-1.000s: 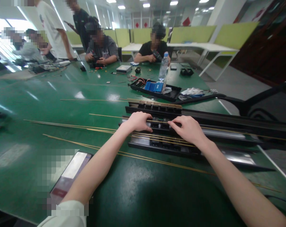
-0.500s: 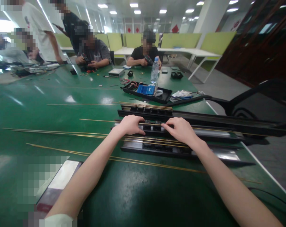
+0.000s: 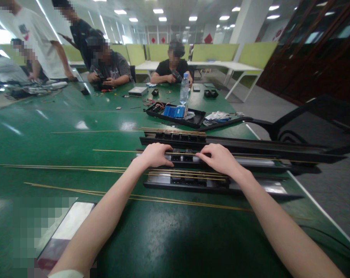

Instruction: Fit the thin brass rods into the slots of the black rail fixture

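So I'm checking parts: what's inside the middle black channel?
Dark blocks and a silvery surface show below a gold rod; the left hand and right hand hide what's beneath.

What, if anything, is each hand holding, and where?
The right hand pinches a thin gold rod partway along; for the left hand, it can't be told.

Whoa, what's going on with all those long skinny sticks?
A person is working with bare hands at the middle black rail. The right hand seems to pinch a thin gold rod lying along it. The left hand is over the same rail, thumb and fingers apart; whether it grips is hard to tell. More gold rods lie over the near rail and the far rail. Beyond them, a water bottle stands on the green table.
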Action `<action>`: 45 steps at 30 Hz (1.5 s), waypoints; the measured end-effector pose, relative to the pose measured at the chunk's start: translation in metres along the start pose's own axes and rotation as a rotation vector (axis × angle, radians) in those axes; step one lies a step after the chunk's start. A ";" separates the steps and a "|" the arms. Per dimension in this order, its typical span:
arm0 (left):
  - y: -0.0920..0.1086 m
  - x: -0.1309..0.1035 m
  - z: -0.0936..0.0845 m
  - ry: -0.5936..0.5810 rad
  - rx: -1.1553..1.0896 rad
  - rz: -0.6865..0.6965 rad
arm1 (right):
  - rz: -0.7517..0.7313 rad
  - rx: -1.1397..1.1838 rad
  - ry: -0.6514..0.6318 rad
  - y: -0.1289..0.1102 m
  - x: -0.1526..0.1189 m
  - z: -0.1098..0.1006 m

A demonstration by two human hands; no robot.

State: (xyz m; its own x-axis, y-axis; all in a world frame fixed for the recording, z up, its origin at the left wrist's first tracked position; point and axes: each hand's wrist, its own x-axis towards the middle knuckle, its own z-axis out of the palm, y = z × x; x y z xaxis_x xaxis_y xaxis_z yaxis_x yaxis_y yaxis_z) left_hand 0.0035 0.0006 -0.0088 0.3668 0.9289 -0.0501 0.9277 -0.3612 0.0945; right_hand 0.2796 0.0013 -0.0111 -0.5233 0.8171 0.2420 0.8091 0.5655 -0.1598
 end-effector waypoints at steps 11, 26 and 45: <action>0.002 -0.001 -0.002 -0.003 -0.001 0.004 | -0.053 0.073 0.014 0.007 -0.002 -0.003; 0.002 -0.001 -0.003 -0.008 -0.005 0.003 | -0.103 0.152 0.013 0.020 -0.005 -0.005; 0.004 -0.001 -0.005 -0.020 -0.006 -0.008 | -0.113 0.240 -0.048 0.038 -0.008 -0.011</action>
State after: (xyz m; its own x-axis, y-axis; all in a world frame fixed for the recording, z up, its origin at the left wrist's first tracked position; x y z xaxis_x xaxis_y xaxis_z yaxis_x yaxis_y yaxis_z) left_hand 0.0066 -0.0017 -0.0035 0.3606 0.9300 -0.0709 0.9303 -0.3531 0.0996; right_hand 0.3176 0.0144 -0.0083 -0.6234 0.7485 0.2262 0.6614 0.6591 -0.3580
